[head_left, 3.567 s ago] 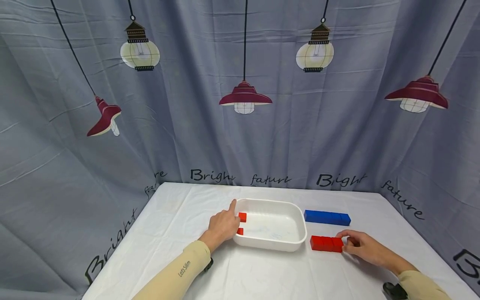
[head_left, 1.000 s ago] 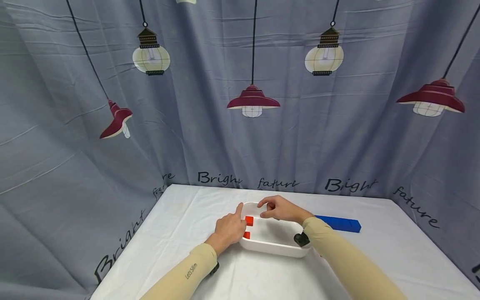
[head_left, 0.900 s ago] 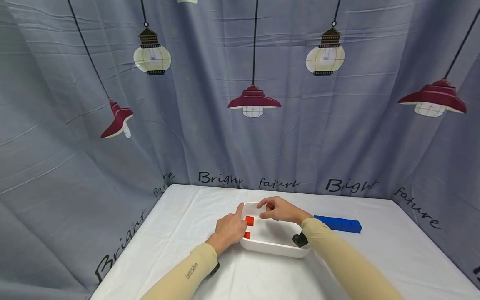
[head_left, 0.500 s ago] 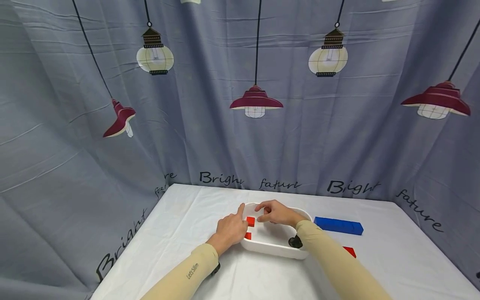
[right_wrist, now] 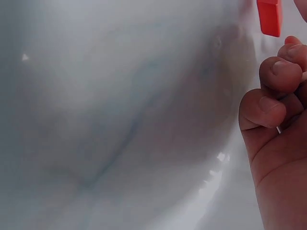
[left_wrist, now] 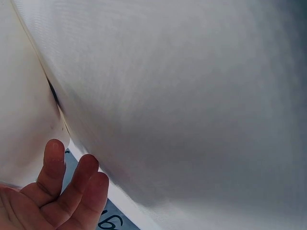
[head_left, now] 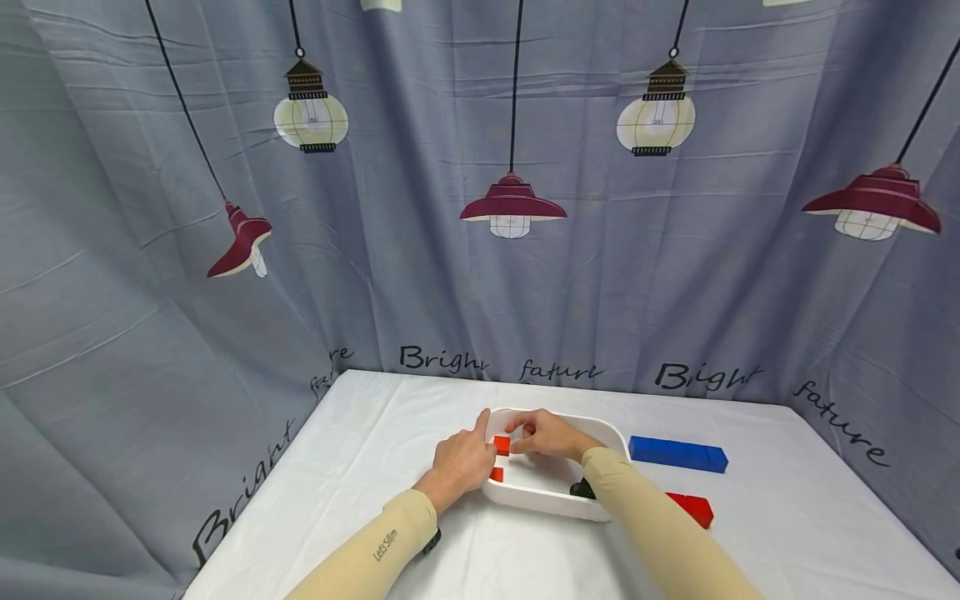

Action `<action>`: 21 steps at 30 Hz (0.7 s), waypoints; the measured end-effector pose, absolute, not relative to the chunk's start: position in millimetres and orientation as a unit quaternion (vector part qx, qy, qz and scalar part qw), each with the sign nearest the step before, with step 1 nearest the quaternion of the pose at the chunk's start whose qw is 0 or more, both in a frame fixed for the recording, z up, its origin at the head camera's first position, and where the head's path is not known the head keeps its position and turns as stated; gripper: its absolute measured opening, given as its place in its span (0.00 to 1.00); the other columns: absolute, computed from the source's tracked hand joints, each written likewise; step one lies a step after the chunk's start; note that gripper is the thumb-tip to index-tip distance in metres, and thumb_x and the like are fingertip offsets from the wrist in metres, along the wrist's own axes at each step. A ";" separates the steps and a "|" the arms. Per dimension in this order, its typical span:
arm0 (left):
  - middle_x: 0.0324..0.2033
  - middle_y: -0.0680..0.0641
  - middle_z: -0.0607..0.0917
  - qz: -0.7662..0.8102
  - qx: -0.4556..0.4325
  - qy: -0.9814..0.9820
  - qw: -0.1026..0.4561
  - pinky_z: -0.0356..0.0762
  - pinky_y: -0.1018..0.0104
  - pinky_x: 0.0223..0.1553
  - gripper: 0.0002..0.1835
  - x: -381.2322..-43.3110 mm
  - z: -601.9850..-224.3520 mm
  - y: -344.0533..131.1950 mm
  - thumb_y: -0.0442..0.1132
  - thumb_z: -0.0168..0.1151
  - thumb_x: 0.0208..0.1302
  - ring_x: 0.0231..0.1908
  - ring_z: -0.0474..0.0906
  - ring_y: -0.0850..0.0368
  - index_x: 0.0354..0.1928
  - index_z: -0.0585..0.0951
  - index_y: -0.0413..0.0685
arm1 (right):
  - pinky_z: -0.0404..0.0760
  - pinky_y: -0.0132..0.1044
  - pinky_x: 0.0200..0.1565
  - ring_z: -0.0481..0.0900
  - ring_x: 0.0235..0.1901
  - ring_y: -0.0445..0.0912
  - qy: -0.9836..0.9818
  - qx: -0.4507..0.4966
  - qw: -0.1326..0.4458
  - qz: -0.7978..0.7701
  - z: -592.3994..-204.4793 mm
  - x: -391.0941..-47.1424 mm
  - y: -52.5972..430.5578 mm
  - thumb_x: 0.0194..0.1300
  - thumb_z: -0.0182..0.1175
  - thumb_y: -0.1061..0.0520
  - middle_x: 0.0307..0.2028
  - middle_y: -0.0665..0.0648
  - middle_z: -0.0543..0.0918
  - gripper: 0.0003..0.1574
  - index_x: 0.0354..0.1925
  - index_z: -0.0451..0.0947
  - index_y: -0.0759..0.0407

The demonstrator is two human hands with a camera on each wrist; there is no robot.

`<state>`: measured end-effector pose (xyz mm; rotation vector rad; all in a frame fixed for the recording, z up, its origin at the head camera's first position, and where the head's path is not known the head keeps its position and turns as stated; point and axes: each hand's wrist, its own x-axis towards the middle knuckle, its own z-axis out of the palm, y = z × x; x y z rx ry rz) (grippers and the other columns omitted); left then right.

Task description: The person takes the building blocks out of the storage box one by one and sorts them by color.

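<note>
A white rectangular tray (head_left: 540, 502) stands on the table with two small red blocks along its left side. My left hand (head_left: 459, 461) grips the tray's left wall, index finger stretched along the rim. Behind the wall in the left wrist view show the other bent fingers (left_wrist: 87, 167). My right hand (head_left: 550, 435) reaches inside, fingers curled and thumb tip right at the farther red block (head_left: 502, 445). The nearer red block (head_left: 497, 474) lies partly behind the left hand. In the right wrist view a red block (right_wrist: 270, 18) lies just beyond the curled fingers; I cannot tell whether they hold anything.
Right of the tray a row of blue blocks (head_left: 678, 454) lies on the white tablecloth (head_left: 787, 517). A row of red blocks (head_left: 694, 508) lies nearer, partly hidden by the right sleeve (head_left: 652, 512). A grey curtain (head_left: 420, 275) hangs behind the table.
My right hand has gone from the red row into the tray, then lower and left toward the red blocks there. The left hand keeps its place on the rim.
</note>
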<state>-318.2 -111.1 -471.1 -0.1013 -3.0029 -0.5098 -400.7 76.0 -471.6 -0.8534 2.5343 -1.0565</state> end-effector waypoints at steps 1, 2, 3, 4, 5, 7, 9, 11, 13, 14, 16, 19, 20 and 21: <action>0.32 0.44 0.86 -0.168 -0.033 -0.984 0.047 0.77 0.54 0.32 0.34 -317.9 -471.1 -111.1 0.47 0.50 0.70 0.28 0.79 0.52 0.77 0.59 0.52 | 0.65 0.30 0.25 0.67 0.20 0.40 0.875 -0.293 0.130 -0.364 -471.9 -400.2 75.6 0.58 0.72 0.53 0.21 0.48 0.72 0.21 0.50 0.83 0.56; 0.32 0.44 0.86 -0.166 -0.034 -0.984 0.048 0.77 0.53 0.32 0.34 -317.7 -471.0 -111.1 0.47 0.50 0.70 0.28 0.80 0.52 0.77 0.60 0.52 | 0.64 0.30 0.25 0.67 0.20 0.40 0.876 -0.294 0.127 -0.362 -472.2 -399.9 75.2 0.58 0.72 0.53 0.21 0.48 0.72 0.21 0.50 0.83 0.56; 0.32 0.44 0.86 -0.167 -0.034 -0.984 0.048 0.77 0.53 0.32 0.34 -317.7 -471.1 -111.2 0.47 0.50 0.70 0.28 0.79 0.52 0.77 0.60 0.52 | 0.64 0.30 0.26 0.67 0.21 0.40 0.877 -0.294 0.124 -0.360 -472.3 -399.4 74.8 0.57 0.72 0.54 0.22 0.48 0.72 0.20 0.49 0.83 0.55; 0.32 0.44 0.86 -0.167 -0.034 -0.984 0.048 0.77 0.54 0.32 0.34 -317.6 -471.0 -111.4 0.47 0.50 0.70 0.28 0.79 0.52 0.77 0.59 0.52 | 0.64 0.30 0.26 0.68 0.21 0.40 0.878 -0.294 0.122 -0.358 -472.0 -399.0 74.2 0.57 0.72 0.54 0.22 0.48 0.72 0.20 0.49 0.83 0.55; 0.32 0.44 0.86 -0.168 -0.035 -0.984 0.048 0.77 0.54 0.31 0.34 -317.4 -471.0 -111.6 0.47 0.51 0.70 0.27 0.79 0.52 0.77 0.59 0.52 | 0.64 0.30 0.26 0.67 0.21 0.40 0.879 -0.293 0.121 -0.357 -472.0 -398.6 73.7 0.57 0.72 0.54 0.22 0.49 0.72 0.20 0.49 0.83 0.55; 0.31 0.44 0.86 -0.168 -0.035 -0.984 0.047 0.76 0.54 0.31 0.34 -317.4 -470.8 -111.8 0.47 0.51 0.70 0.27 0.78 0.53 0.77 0.59 0.52 | 0.64 0.30 0.26 0.68 0.22 0.41 0.881 -0.290 0.121 -0.353 -471.5 -397.8 72.5 0.57 0.72 0.54 0.23 0.49 0.72 0.19 0.48 0.84 0.55; 0.29 0.45 0.85 -0.169 -0.035 -0.984 0.046 0.76 0.54 0.31 0.34 -317.4 -470.7 -111.8 0.47 0.50 0.70 0.26 0.77 0.53 0.77 0.59 0.52 | 0.64 0.31 0.27 0.68 0.22 0.41 0.884 -0.285 0.126 -0.349 -470.9 -397.2 71.2 0.58 0.72 0.53 0.23 0.50 0.72 0.19 0.48 0.84 0.54; 0.28 0.45 0.84 -0.169 -0.035 -0.984 0.046 0.76 0.54 0.31 0.34 -317.5 -471.1 -111.5 0.47 0.50 0.70 0.25 0.76 0.53 0.77 0.59 0.51 | 0.65 0.31 0.27 0.69 0.23 0.41 0.885 -0.284 0.130 -0.345 -470.9 -397.0 69.9 0.58 0.72 0.54 0.23 0.50 0.73 0.17 0.46 0.84 0.53; 0.28 0.45 0.84 -0.168 -0.035 -0.984 0.044 0.76 0.55 0.31 0.34 -317.6 -471.5 -111.1 0.47 0.50 0.71 0.25 0.76 0.53 0.77 0.59 0.52 | 0.65 0.30 0.27 0.69 0.22 0.41 0.884 -0.288 0.135 -0.343 -472.0 -397.4 69.0 0.58 0.72 0.55 0.23 0.49 0.72 0.16 0.45 0.84 0.54; 0.27 0.45 0.84 -0.167 -0.035 -0.984 0.043 0.76 0.55 0.31 0.34 -317.5 -471.7 -111.0 0.47 0.49 0.71 0.25 0.76 0.53 0.77 0.59 0.52 | 0.64 0.30 0.27 0.69 0.22 0.40 0.883 -0.290 0.137 -0.344 -472.6 -397.6 68.6 0.58 0.72 0.56 0.22 0.49 0.72 0.15 0.44 0.84 0.54; 0.28 0.45 0.84 -0.167 -0.035 -0.984 0.046 0.76 0.55 0.31 0.34 -317.5 -471.7 -111.0 0.47 0.50 0.71 0.25 0.76 0.53 0.77 0.59 0.51 | 0.64 0.29 0.27 0.68 0.22 0.40 0.881 -0.296 0.136 -0.344 -473.7 -397.9 68.0 0.57 0.72 0.56 0.22 0.48 0.72 0.14 0.43 0.84 0.55; 0.28 0.44 0.85 -0.165 -0.035 -0.985 0.047 0.76 0.54 0.31 0.34 -316.9 -471.2 -111.1 0.47 0.51 0.70 0.26 0.77 0.52 0.77 0.59 0.52 | 0.63 0.29 0.27 0.68 0.21 0.39 0.880 -0.300 0.134 -0.343 -474.7 -398.0 67.3 0.56 0.72 0.57 0.21 0.48 0.72 0.13 0.41 0.84 0.56; 0.29 0.44 0.85 -0.166 -0.034 -0.984 0.049 0.76 0.54 0.31 0.34 -316.9 -471.0 -111.1 0.47 0.51 0.70 0.26 0.78 0.52 0.77 0.59 0.51 | 0.63 0.29 0.27 0.68 0.22 0.39 0.881 -0.300 0.133 -0.342 -474.9 -398.0 66.9 0.55 0.73 0.57 0.21 0.47 0.72 0.13 0.40 0.84 0.56; 0.28 0.43 0.85 -0.167 -0.034 -0.984 0.050 0.76 0.54 0.31 0.34 -316.7 -470.8 -111.1 0.46 0.52 0.70 0.26 0.78 0.52 0.76 0.60 0.51 | 0.63 0.29 0.27 0.68 0.22 0.39 0.881 -0.299 0.132 -0.343 -475.0 -397.8 66.5 0.55 0.73 0.57 0.21 0.47 0.72 0.13 0.40 0.83 0.56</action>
